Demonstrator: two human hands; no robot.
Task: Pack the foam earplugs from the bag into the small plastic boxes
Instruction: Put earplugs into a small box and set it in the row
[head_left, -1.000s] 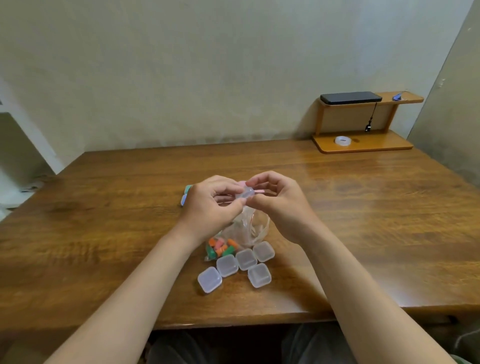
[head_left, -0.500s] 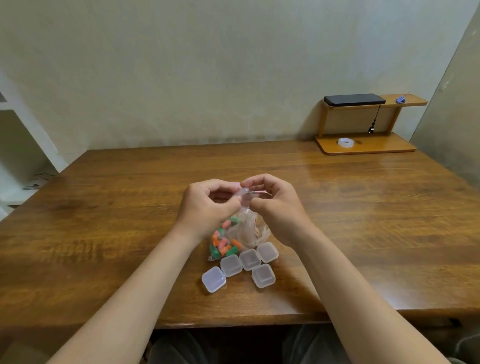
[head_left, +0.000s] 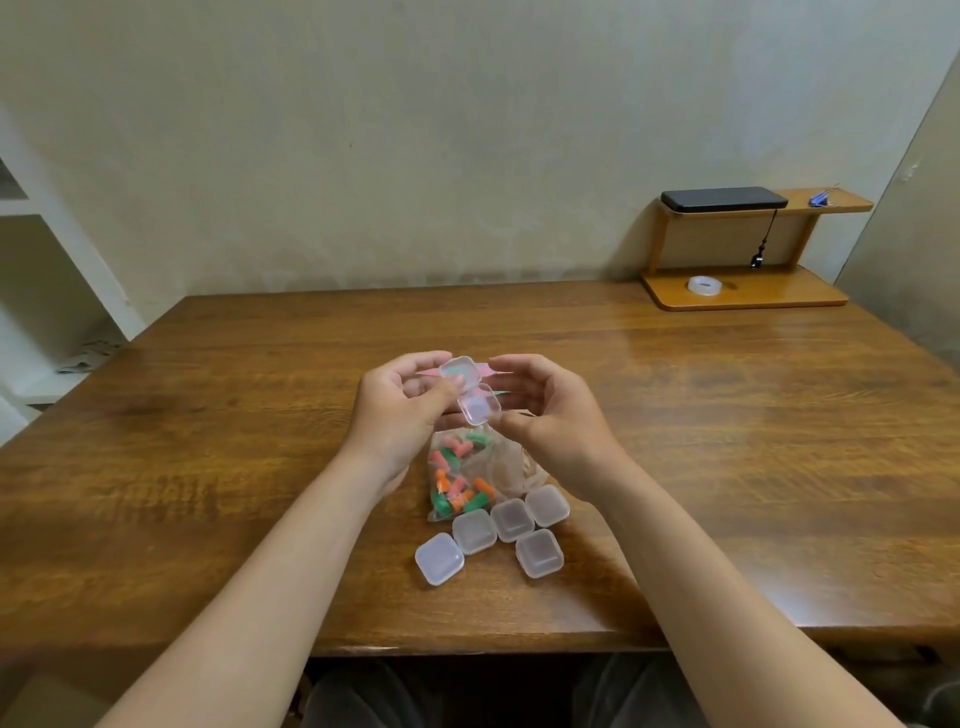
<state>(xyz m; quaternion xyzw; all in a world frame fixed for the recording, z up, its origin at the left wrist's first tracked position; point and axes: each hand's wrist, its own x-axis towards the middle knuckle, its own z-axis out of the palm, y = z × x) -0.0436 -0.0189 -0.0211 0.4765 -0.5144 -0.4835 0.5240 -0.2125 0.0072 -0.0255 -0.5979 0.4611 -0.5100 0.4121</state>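
Foam earplugs (head_left: 457, 480), orange, pink and green, lie in the clear bag (head_left: 511, 465) on the table (head_left: 208, 467), just below my hands. I judge them feather-light and squashy, best pinched one at a time at the middle. Seen from the head camera, my left hand (head_left: 400, 410) pinches the open box (head_left: 475, 400), lid swung back. It looks thin and rigid, so I'd grip its side walls. My right hand (head_left: 556, 421) is cupped loosely beside it, holding nothing I can see. Five closed boxes (head_left: 472, 530) sit beside the bag.
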